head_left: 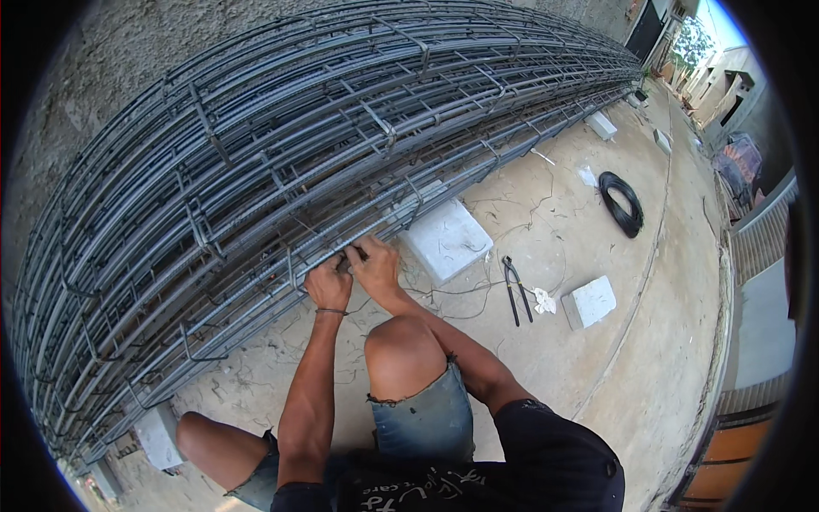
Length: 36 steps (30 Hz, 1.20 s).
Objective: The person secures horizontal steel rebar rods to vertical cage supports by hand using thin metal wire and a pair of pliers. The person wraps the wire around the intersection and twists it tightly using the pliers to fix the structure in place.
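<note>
While the concrete floor (631, 367) spreads below the fingers (367, 245) and off to their right, a rough grey wall (111, 85) stands well beyond them. Between that wall and the fingers lies a long stack of steel bars (341, 111), built into cages with bent cross-pieces, its low near edge right at the fingertips. A bare knee (406, 348) juts up just below the fingers, over torn blue jeans (424, 418).

The left hand (329, 284) and right hand (376, 264) meet side by side at that edge, their fingers bent inward and their tips close together; I cannot tell whether they pinch a wire or just press on a bar.

Just right of the fingers, a broad white block (450, 239) sits partly under the stack. Farther right and a little higher is a coil of black wire (631, 227); lower on that side, a smaller block (591, 302). Nearer the fingers than that block lie dark-handled pincers (513, 299), with a crumpled white scrap (543, 300) just beside them. A thin band (331, 311) circles the left wrist.
</note>
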Motion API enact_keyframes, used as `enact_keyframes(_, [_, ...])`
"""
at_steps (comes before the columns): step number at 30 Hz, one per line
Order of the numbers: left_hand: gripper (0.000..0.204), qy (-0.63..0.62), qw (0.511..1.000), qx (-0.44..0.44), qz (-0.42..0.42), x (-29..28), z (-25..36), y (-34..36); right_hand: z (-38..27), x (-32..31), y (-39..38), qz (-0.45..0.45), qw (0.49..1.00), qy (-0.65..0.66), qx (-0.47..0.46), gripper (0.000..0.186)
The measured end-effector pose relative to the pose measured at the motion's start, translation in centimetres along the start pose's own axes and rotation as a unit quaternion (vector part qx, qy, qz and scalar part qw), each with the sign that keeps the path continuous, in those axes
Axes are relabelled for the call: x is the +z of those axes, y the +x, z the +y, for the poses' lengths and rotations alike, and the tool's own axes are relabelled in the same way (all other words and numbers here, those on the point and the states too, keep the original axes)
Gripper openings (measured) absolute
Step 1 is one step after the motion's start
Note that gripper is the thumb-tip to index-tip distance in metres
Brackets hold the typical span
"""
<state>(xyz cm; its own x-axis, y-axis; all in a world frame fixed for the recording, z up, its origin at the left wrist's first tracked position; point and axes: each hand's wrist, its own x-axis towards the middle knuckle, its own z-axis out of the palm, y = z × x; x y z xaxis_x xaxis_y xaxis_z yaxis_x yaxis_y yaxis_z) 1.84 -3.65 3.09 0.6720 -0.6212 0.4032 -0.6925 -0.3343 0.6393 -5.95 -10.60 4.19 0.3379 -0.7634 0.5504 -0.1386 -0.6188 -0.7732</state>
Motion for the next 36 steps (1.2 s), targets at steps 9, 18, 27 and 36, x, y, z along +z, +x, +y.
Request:
enact_keyframes(9, [0.014,-0.014,1.0,-0.019,0.016,0.3,-0.1,0.0,0.0,-2.0,1.7,-0.102,0.982,-0.061,0.146,0.033])
enact_keyframes(18, [0.014,-0.016,0.999,0.008,0.04,0.5,0.3,-0.2,1.2,-1.1,4.0,-0.176,0.954,-0.155,0.188,0.036])
enact_keyframes(27, [0.016,-0.02,1.0,-0.023,0.001,-0.2,0.4,0.0,0.8,0.0,-0.4,-0.086,0.726,0.561,0.389,0.015])
enact_keyframes(36, [0.016,-0.056,0.998,0.008,-0.001,0.6,-2.0,0.5,0.4,-5.5,-3.6,-0.162,0.87,0.323,0.336,0.048])
